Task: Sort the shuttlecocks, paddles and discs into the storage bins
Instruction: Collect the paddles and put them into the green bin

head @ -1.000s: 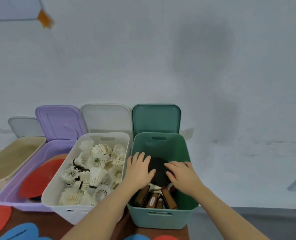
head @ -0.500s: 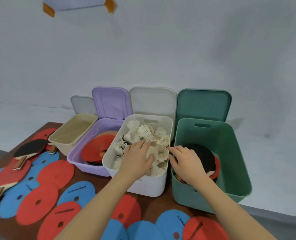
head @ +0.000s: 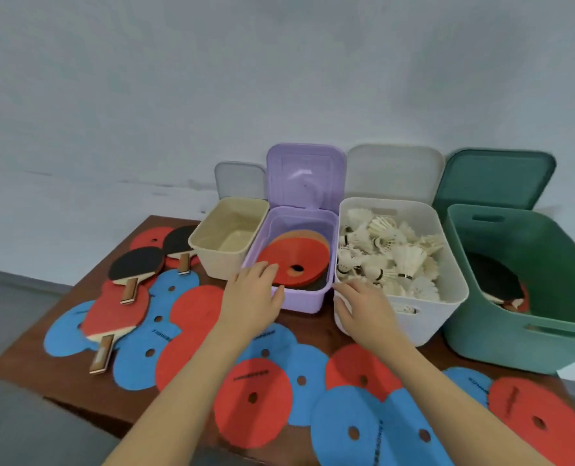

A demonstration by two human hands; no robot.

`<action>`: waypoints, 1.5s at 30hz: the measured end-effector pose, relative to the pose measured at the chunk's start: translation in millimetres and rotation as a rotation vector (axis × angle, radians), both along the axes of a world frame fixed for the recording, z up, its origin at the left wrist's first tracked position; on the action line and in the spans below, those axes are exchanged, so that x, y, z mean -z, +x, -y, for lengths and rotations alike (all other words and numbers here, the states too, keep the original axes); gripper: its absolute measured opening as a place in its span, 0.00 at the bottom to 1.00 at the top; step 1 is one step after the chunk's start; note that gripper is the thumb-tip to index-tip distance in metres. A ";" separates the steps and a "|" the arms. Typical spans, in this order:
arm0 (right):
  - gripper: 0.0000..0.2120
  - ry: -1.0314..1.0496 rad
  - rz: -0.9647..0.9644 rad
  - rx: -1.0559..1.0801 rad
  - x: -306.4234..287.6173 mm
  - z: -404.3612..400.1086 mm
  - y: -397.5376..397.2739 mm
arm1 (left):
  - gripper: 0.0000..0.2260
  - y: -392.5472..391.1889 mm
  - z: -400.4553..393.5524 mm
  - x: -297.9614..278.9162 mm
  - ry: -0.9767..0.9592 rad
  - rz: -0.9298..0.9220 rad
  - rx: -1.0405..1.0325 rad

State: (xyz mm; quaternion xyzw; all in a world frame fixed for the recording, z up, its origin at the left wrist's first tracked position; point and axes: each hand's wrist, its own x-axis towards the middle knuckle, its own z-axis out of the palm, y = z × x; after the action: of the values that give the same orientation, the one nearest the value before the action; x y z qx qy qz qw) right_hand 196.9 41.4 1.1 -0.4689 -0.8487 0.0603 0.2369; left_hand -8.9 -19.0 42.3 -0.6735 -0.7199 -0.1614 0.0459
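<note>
**Sorting partly done; most discs and three paddles still out**

Four bins stand in a row at the back of the worktop (head: pixel 212 391), lids propped up behind them; the white bin (head: pixel 447 297) is heaped w/ shuttlecocks (head: pixel 390 253), and no loose ones show on the worktop, so that part looks finished; the green bin (head: pixel 548 338) holds paddles, black and red faces visible low inside; the purple bin (head: pixel 309 306) has a short stack of red discs (head: pixel 296 260), so disc sorting has started but only just; the beige bin (head: pixel 212 260) looks to hold nothing, prob. meant for blue discs, though I can't be sure.

Left to do: approx. a dozen or more blue discs (head: pixel 373 428) and loose red discs (head: pixel 252 401) overlap across the worktop front; three paddles (head: pixel 114 314) lie at the left, two black-faced, one red-faced, resting on top of discs; those need to go to the green bin at the far end.

Left hand (head: pixel 249 297) hovers at the purple bin's front rim, fingers relaxed and spread, grasping nothing, tips touching or nearly touching the top red disc; can't tell which; right hand (head: pixel 367 306) sits at the white bin's near corner, fingers loosely bent, nothing in them; whether it touches the rim can't be told.

Judgement: roughly a third through; the bulk of the work, i.e. discs, remains.
</note>
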 end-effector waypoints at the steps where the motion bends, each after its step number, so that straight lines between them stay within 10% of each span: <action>1: 0.18 0.015 0.014 0.019 0.8 7.8 -13.2 | 0.18 -14.3 7.1 1.9 -0.010 0.005 -0.009; 21: 0.16 -0.164 0.031 -0.340 41.1 -7.0 -209.2 | 0.20 -176.3 40.6 50.5 -0.135 0.080 -0.414; 37: 0.17 -0.284 0.125 -0.289 75.8 -41.8 -416.5 | 0.16 -393.6 -0.9 112.5 -0.233 0.177 -0.337; 45: 0.38 -0.432 0.384 -0.070 97.7 -62.3 -528.2 | 0.26 -513.3 -58.0 144.0 -0.445 0.138 -0.205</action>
State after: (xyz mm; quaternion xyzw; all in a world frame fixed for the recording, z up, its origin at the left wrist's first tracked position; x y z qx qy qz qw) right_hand -331.3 103.7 -96.6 -0.4818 -0.8612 0.1577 -0.0354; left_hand -522.3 39.0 -101.7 -0.5780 -0.8036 -0.0391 -0.1365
